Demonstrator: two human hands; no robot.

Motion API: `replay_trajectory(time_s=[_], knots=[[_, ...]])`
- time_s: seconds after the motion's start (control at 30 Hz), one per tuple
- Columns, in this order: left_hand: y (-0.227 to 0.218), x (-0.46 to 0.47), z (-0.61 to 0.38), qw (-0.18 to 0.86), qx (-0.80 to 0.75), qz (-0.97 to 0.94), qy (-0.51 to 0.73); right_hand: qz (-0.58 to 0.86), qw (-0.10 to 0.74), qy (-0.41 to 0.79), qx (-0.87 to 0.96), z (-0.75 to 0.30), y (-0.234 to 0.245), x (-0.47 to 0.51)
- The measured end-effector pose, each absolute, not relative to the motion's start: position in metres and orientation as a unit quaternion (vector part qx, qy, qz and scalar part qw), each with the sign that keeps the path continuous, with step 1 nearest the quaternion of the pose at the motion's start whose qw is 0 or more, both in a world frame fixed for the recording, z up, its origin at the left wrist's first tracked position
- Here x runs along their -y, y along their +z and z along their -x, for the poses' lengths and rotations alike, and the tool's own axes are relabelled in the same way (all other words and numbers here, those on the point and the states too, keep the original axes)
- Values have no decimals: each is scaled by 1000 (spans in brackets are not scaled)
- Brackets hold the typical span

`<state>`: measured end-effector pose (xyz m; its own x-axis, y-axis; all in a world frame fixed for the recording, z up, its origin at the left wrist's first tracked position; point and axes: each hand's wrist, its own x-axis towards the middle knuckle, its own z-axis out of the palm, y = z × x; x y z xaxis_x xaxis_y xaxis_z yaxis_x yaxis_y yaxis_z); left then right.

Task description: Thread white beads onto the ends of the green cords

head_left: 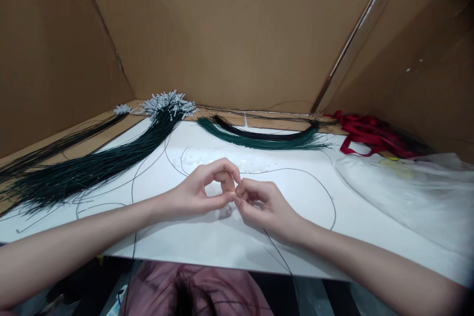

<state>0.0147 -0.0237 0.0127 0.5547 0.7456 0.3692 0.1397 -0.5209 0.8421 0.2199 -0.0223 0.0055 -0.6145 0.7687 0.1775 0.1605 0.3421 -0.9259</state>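
My left hand [213,187] and my right hand [264,200] meet over the white board, fingertips touching. Thumb and index finger are pinched on each. A thin dark wire [314,176] runs into the pinch and curves out in a wide loop to the right; its held part is mostly hidden by the fingers. Below my right hand, a dark strand [279,252] hangs over the board's front edge. Behind the hands lie many tiny clear-white beads [248,162], spread over the board.
At left lies a thick bundle of dark green wires [96,165] with white beaded tips [168,104]. Shorter green and black wires [259,140] lie at the back. Red ribbon [370,131] and a clear plastic bag [411,192] sit at right. Cardboard walls [229,39] enclose the board [177,242].
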Motion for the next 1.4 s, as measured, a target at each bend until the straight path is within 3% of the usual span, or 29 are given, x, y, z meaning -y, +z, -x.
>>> replay_trajectory(time_s=[0.4,1.4], knots=[[12,18,-10,466,-266,-760,367,315,302,487,756,-221,7,23],[14,15,-7,413,-304,-762,394,310,318,524,727,-224,2,20]])
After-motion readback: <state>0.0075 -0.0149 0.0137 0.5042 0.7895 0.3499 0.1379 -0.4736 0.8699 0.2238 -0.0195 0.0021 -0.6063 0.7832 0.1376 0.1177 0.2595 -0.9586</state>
